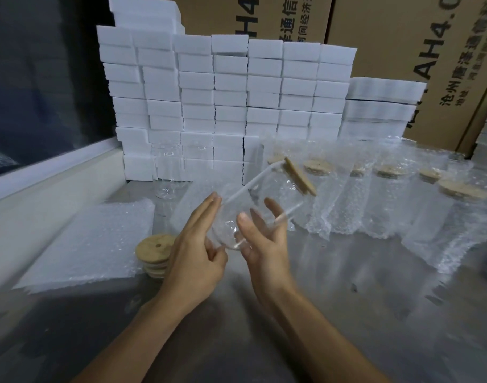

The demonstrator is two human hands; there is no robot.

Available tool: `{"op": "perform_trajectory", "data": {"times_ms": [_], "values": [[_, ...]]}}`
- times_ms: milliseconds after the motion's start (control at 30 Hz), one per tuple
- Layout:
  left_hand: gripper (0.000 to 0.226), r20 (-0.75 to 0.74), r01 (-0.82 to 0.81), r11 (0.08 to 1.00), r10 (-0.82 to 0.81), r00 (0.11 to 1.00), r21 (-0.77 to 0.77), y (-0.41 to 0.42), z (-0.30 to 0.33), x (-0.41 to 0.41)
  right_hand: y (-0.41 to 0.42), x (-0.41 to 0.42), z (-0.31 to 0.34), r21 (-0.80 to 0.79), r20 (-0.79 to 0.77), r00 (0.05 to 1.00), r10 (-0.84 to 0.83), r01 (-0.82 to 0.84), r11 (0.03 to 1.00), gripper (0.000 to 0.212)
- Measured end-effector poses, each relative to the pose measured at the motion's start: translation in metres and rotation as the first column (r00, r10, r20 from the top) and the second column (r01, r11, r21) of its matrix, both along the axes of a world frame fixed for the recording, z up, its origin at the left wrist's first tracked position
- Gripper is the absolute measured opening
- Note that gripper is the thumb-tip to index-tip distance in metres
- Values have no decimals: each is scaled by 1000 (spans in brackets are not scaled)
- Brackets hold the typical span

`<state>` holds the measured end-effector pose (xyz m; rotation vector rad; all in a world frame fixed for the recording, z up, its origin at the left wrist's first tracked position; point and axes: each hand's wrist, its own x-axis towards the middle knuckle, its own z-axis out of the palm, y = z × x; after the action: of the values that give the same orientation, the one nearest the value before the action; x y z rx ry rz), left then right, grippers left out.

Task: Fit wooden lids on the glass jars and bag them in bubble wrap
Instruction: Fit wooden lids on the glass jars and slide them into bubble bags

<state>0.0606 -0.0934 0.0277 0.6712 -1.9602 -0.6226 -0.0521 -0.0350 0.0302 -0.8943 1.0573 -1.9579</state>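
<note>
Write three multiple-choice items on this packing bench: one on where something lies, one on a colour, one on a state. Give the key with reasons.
1. Where is the stack of spare wooden lids?
A. on top of the foam blocks
B. on the table beside the flat pile of bubble wrap, left of the left hand
C. inside a cardboard carton

2. What colour are the stacked foam blocks?
A. white
B. black
C. green

3. What is the state of the glass jar between the hands?
A. standing upright with no lid
B. already inside a bubble bag
C. tilted, lid fitted, not yet bagged

Key: B, the lids sit against the edge of the bubble wrap pile, next to the left hand. A, the blocks are plainly white. C, the jar leans with its wooden lid up and to the right, bare glass between the left hand and the right hand.
</note>
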Motion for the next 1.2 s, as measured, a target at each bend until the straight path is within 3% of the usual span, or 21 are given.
{"op": "perform_trajectory", "data": {"times_ms": [167,300,367,467,533,700,800,933,1033,1200], "values": [[82,-20,-80,997,80,997,13,-4,2,3,-2,7,3,-12,-246,969,0,-3,1000,64],[88,48,-84,996,86,995,-39,-10,-3,4,3,8,4,47,-387,922,5,14,999,53],[84,52,-107,991,111,992,-77,-15,-5,5,6,4,4,68,-383,919,89,-68,995,71],[84,59,-132,991,134,989,-32,-22,-6,8,9,2,9,134,-332,910,248,-215,967,127],[85,50,-158,987,159,986,-23,-23,-7,10,11,3,13,130,-281,908,311,-285,950,138],[85,48,-155,984,160,986,-92,-20,-5,10,10,-3,16,123,-116,912,394,-380,917,95],[84,39,-127,985,132,991,-114,-16,-2,10,6,-6,12,181,-77,944,322,-305,935,102],[91,84,-43,984,58,995,-174,-5,1,8,2,-7,6,216,-202,974,100,-56,975,77],[97,152,9,963,33,988,-268,5,4,3,-1,-9,1,202,-255,967,-21,75,977,72],[96,232,129,920,-43,972,-369,11,4,0,0,-10,-5,215,-526,832,-178,332,919,48]]}}
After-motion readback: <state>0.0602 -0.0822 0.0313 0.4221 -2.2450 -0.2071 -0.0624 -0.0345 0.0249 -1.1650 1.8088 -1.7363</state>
